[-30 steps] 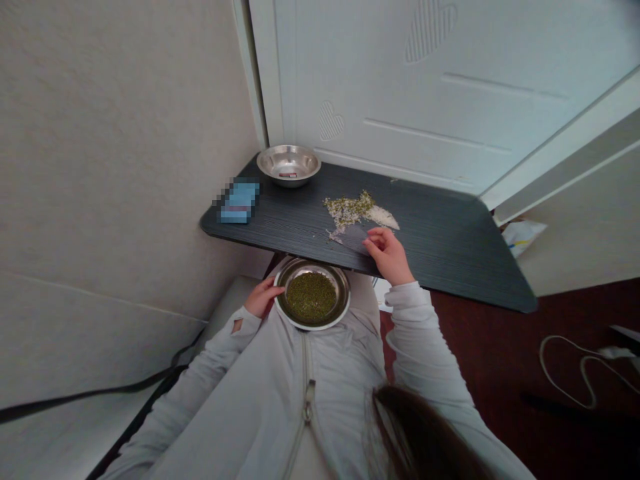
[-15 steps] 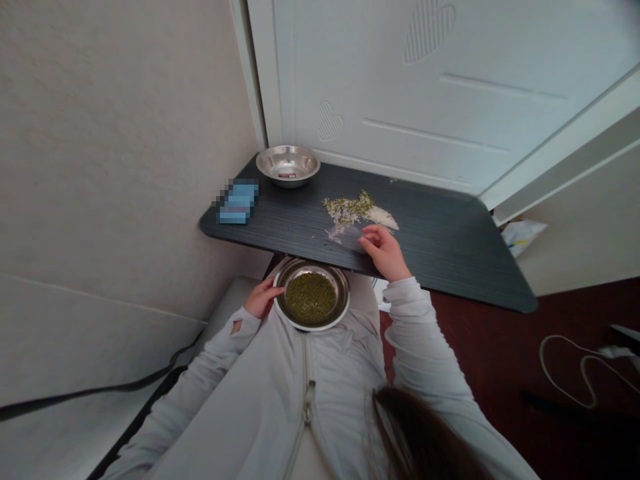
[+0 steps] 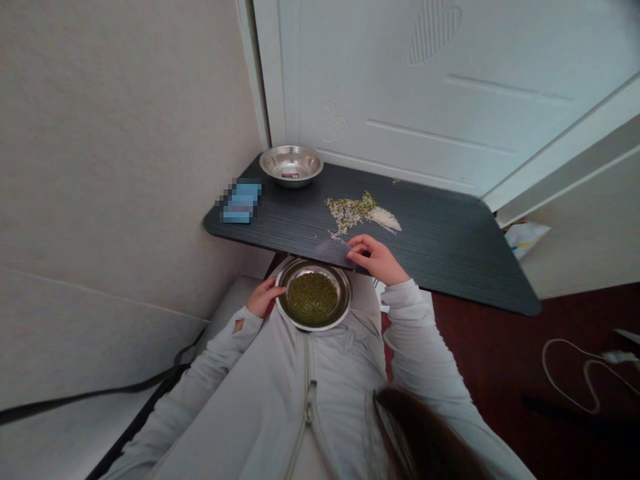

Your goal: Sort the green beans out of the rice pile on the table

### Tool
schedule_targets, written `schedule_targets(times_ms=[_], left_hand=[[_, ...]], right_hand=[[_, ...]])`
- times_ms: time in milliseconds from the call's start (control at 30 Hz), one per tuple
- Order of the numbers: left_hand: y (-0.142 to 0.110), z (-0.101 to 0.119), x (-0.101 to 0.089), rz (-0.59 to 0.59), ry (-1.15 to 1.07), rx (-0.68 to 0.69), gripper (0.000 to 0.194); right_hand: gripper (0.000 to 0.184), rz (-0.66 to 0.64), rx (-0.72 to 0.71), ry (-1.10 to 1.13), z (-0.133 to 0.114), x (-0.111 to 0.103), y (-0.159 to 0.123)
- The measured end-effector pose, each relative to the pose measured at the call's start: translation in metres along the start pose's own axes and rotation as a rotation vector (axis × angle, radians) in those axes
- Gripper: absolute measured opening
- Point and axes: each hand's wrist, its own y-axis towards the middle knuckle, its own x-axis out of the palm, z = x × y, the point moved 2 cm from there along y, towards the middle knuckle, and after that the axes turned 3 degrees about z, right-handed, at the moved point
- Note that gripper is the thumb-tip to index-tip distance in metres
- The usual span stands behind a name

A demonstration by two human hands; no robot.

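My left hand (image 3: 261, 298) is closed on the left rim of a steel bowl (image 3: 345, 300), which rests in my lap close under the table edge. Green beans (image 3: 313, 297), probably mung beans, cover its bottom. My right hand (image 3: 373, 259) is over the front of the table, its fingers pinching a thin, see-through plastic piece (image 3: 334, 249). Just beyond that piece lies a spread of mixed green beans and white grains (image 3: 346, 212). A small heap of white rice-like grains (image 3: 384, 218) touches its right side.
A second steel bowl (image 3: 291, 167) stands at the back left of the dark table (image 3: 450, 247). Near the left edge lies a blurred blue object (image 3: 242, 203). A white door (image 3: 380, 80) closes off the far side, and a white cable (image 3: 567, 341) lies on the floor at right.
My right hand has moved toward the table's front edge and slightly left, drawing the see-through piece with it. Some white grains by the piece have shifted. My left hand stays on the bowl.
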Motion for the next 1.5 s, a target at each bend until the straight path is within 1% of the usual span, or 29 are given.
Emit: schedule_targets(times_ms=[100,167,233,300,400,467,667,767,867,1100,1300,1500], left_hand=[[0.000,0.000,0.001,-0.009,-0.009,0.002,0.039],[0.000,-0.001,0.000,-0.009,-0.015,0.001,0.038],[0.000,-0.001,-0.001,-0.001,-0.017,0.000,0.037],[0.001,-0.001,-0.001,0.002,-0.014,-0.001,0.037],[0.001,-0.001,-0.001,-0.002,-0.007,-0.006,0.037],[0.000,-0.001,0.000,0.000,-0.011,-0.010,0.038],[0.000,-0.001,0.000,0.015,-0.011,-0.019,0.038],[0.000,0.000,0.000,0.015,-0.001,-0.009,0.038],[-0.001,0.001,0.001,0.009,0.004,-0.008,0.040],[-0.003,0.002,0.003,0.025,-0.003,-0.026,0.040],[-0.004,0.004,0.004,0.025,-0.008,-0.024,0.038],[-0.002,0.002,0.002,0.019,0.006,-0.012,0.042]], right_hand=[[0.024,-0.006,-0.002,0.020,0.000,0.000,0.000],[0.024,0.023,-0.001,0.073,0.002,-0.002,0.001],[0.025,0.116,0.006,0.158,0.007,-0.008,0.005],[0.025,0.266,0.022,0.219,0.013,-0.016,0.009],[0.024,0.457,0.049,0.196,0.020,-0.025,0.014],[0.023,0.512,0.053,0.152,0.022,-0.026,0.016],[0.022,0.517,0.031,-0.050,0.023,-0.021,0.014],[0.021,0.454,0.013,-0.089,0.022,-0.020,0.013],[0.021,0.386,0.007,-0.053,0.021,-0.019,0.012],[0.022,0.479,0.027,-0.015,0.022,-0.021,0.012],[0.019,0.408,0.034,0.015,0.018,-0.020,0.011],[0.019,0.424,0.052,0.022,0.017,-0.021,0.009]])
